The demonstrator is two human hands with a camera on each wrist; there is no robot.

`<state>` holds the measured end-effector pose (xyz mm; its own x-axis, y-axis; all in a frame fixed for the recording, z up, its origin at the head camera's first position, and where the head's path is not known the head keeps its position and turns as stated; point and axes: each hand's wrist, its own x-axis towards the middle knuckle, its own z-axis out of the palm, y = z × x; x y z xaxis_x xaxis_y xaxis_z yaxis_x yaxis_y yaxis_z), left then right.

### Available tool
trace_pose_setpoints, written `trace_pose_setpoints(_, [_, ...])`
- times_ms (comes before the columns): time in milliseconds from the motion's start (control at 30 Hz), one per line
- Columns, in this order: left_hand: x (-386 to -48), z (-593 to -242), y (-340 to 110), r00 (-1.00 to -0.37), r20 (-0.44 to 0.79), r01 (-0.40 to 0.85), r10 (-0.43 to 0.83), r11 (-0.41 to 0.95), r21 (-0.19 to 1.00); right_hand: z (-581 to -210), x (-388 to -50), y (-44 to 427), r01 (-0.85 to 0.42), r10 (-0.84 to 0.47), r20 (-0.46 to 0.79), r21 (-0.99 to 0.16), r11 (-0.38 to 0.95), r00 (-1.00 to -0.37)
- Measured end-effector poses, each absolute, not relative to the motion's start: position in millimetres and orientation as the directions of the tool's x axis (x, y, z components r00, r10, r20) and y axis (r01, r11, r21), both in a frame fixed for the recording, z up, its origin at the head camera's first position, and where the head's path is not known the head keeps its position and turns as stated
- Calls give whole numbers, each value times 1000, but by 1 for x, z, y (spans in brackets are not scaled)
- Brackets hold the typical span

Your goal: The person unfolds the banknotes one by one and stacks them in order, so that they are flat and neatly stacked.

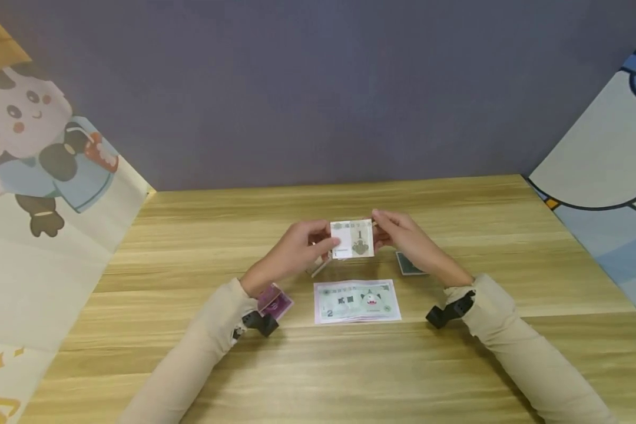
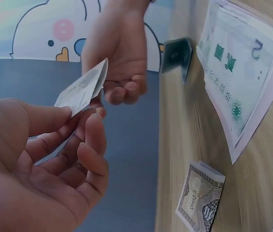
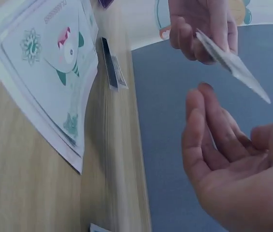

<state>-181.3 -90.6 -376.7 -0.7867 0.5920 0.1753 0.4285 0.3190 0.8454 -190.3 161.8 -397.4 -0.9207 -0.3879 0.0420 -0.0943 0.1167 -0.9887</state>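
Observation:
My left hand (image 1: pixel 303 247) pinches a small folded banknote (image 1: pixel 361 235) between thumb and fingers, held up above the table. A figure 1 shows on the note's pale face, and the left wrist view shows its folded layers standing slightly apart. Close to the note's right edge is my right hand (image 1: pixel 410 238). In the right wrist view, that hand's fingers are loosely bent, with a gap between them and the note. Below both hands, a stack of flat play banknotes (image 1: pixel 357 301) lies on the table, the top one green and white with a 2.
A folded purple note (image 1: pixel 277 303) lies by my left wrist. Beneath the left hand is a folded brownish-grey note (image 2: pixel 201 195). A dark green folded note (image 1: pixel 409 265) sits under the right hand. A grey-blue panel (image 1: pixel 318 94) rises behind the wooden table (image 1: pixel 318 377).

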Motion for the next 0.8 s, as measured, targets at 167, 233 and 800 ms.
trace_pose_setpoints(167, [-184, -377, -92, -774, 159, 421, 613, 311, 852, -396, -186, 157, -46, -466, -9, -993, 106, -885])
trace_pose_setpoints(233, [-184, -379, -91, -759, 152, 440, 633, 327, 836, -394, -183, 153, -44, -490, -14, -993, 108, -872])
trace_pose_setpoints(800, [-185, -380, -95, -731, 173, 546, 660, 414, 729, -392, -171, 143, 12, -527, -73, -993, 118, -847])
